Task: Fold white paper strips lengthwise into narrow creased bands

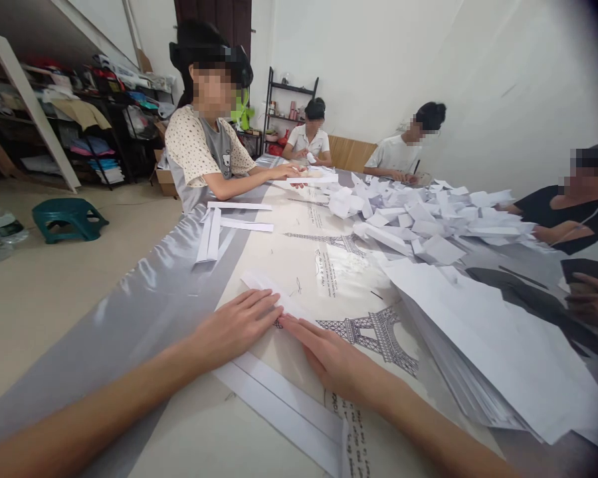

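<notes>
My left hand (242, 326) lies flat with fingers stretched out on a narrow folded strip of white paper (256, 281). The fingers of my right hand (336, 355) are also extended and press down on the same strip, their tips meeting those of the left. Part of this strip is hidden beneath both hands. Closer to me, folded white paper strips (289, 405) lie side by side on the cream tablecloth (194, 425), which is printed with Eiffel Towers and handwriting.
A thick stack of white sheets (493, 338) sits to the right. Beyond it spreads a heap of folded papers (408, 212). More folded strips (210, 236) lie at the far left. Several people work around the table, the nearest person (204, 133) at the left edge. A green stool (70, 218) stands on the floor.
</notes>
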The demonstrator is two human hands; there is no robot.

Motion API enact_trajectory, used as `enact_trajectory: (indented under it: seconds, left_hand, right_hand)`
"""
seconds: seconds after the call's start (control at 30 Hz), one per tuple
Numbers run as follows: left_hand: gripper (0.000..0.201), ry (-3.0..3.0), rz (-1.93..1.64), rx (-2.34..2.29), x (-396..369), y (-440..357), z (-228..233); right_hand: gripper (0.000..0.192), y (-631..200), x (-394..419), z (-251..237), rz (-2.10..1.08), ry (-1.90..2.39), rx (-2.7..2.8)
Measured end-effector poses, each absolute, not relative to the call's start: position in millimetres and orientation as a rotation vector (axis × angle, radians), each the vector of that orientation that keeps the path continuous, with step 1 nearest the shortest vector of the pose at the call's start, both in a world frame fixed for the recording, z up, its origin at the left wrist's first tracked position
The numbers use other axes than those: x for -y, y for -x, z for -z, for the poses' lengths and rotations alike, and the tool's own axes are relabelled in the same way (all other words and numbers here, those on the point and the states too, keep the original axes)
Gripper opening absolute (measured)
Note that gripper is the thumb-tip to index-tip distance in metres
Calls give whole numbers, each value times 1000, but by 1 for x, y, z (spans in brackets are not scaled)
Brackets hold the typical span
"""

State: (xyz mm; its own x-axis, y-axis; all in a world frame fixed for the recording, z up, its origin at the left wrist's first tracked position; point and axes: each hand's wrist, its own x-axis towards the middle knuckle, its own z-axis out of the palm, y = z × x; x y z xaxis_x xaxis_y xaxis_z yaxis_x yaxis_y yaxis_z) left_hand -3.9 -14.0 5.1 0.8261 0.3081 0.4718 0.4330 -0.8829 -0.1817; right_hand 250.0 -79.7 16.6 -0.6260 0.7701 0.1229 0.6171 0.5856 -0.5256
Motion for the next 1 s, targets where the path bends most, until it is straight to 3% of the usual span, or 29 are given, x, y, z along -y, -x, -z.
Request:
enact_trajectory:
  seconds: [0.37,0.63,1.0]
  left_hand:
    - [34,2755,646,577,7,7,8]
    - [24,2675,692,584,6,5,6]
    - [28,2745,404,647,-2,16,-14]
  right_hand:
    - [60,-259,73,-11,-516,1174,2454]
    - [52,-251,76,-19,-456,1181,2502]
    - [53,-244,81,-21,-412,1185,2535]
